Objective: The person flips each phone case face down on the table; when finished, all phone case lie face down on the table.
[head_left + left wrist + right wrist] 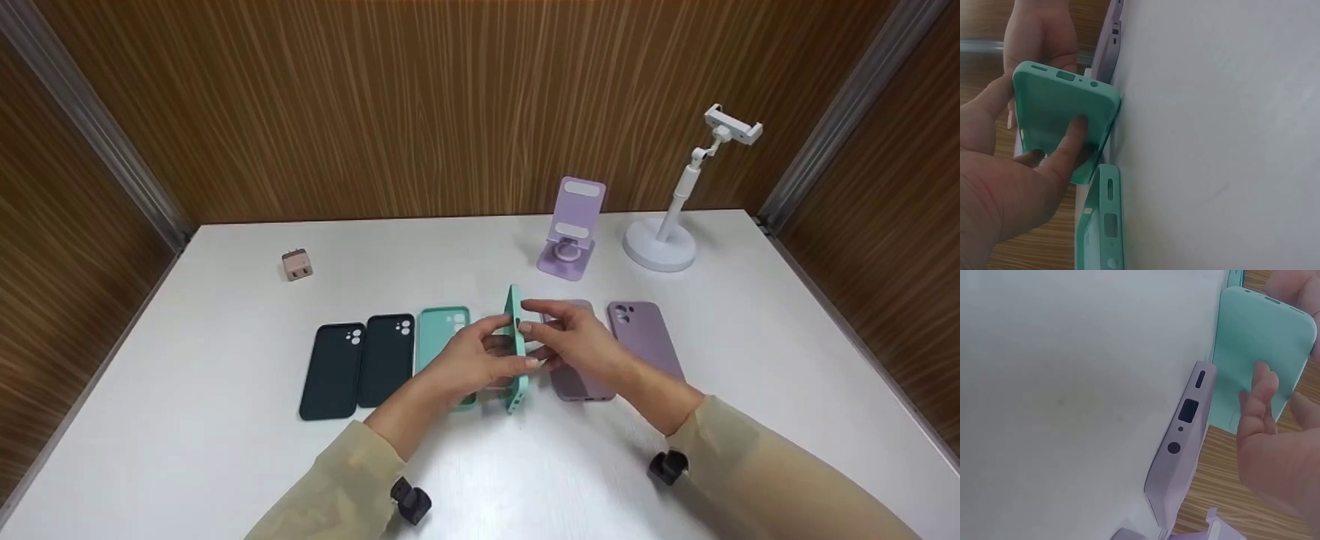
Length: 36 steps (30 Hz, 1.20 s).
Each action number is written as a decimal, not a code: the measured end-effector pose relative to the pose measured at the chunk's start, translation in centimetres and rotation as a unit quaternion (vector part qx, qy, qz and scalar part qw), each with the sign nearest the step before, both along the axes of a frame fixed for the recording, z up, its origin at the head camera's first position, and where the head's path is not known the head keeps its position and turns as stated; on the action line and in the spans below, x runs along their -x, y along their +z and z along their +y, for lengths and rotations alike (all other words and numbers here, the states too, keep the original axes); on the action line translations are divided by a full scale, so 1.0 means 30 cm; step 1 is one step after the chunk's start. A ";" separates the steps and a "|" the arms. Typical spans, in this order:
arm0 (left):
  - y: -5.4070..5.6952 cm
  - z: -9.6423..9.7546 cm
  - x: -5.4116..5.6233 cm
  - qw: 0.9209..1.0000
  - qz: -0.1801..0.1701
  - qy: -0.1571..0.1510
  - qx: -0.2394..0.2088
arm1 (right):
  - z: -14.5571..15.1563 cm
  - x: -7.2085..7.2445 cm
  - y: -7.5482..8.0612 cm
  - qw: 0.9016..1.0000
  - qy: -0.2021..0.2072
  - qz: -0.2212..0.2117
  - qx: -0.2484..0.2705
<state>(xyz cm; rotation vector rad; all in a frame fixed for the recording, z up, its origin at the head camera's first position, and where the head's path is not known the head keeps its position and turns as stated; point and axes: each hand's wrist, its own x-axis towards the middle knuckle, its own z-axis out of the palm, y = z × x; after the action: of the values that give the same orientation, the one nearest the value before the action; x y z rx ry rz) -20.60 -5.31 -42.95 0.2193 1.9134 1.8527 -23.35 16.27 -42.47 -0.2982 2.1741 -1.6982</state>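
Note:
Between the two hands a mint green phone case [515, 301] stands on its long edge, raised above the table. My left hand [466, 361] grips it with the thumb on the upper edge and fingers against the hollow inside [1050, 98]. From the other side, my right hand [583, 343] holds it, fingers against the flat back [1255, 326] and thumb near the edge. A second mint phone case [433, 337] lies hollow side up, partly behind the left hand. Under the right hand is a purple phone case [581, 386], partly covered.
Two dark phone cases [330, 375] lie side by side on the left of the white table [187, 360]. Another purple case [649, 337] lies at the right. Behind are a pink charger plug [297, 265], a purple phone stand [577, 206] and a white phone holder [660, 246].

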 end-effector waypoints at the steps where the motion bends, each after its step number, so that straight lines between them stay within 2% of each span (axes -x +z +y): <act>1: 0.002 0.001 -0.001 1.000 -0.005 0.002 -0.004 | -0.001 0.000 -0.002 1.000 0.000 -0.002 0.004; 6: 0.007 0.007 -0.002 0.999 -0.013 0.016 -0.024 | -0.002 -0.006 -0.013 1.000 -0.008 -0.008 0.009; 10: 0.009 0.009 -0.006 0.999 -0.016 0.034 -0.031 | -0.003 -0.011 -0.020 1.000 -0.012 -0.004 -0.010; 16: 0.021 0.003 -0.015 0.996 0.003 0.050 -0.068 | -0.005 -0.011 -0.024 0.998 -0.018 0.018 -0.051; 23: 0.021 -0.006 -0.019 0.992 0.018 0.050 -0.111 | 0.004 -0.006 -0.025 0.998 -0.032 0.011 -0.052; 27: 0.016 -0.018 -0.020 0.993 0.024 0.057 -0.101 | 0.009 -0.005 -0.026 0.998 -0.044 0.012 -0.048; 33: 0.010 -0.040 -0.016 0.995 0.034 0.075 -0.061 | 0.008 -0.004 -0.027 0.997 -0.065 0.014 -0.038; 36: 0.004 -0.047 -0.012 0.995 0.050 0.083 -0.037 | 0.005 -0.005 -0.024 0.996 -0.076 0.013 -0.036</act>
<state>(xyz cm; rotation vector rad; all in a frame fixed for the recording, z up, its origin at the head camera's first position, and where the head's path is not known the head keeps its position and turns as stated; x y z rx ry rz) -20.23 -6.71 -42.84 0.1864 1.9844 2.0598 -23.20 16.42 -43.20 -0.1385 2.3243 -1.6977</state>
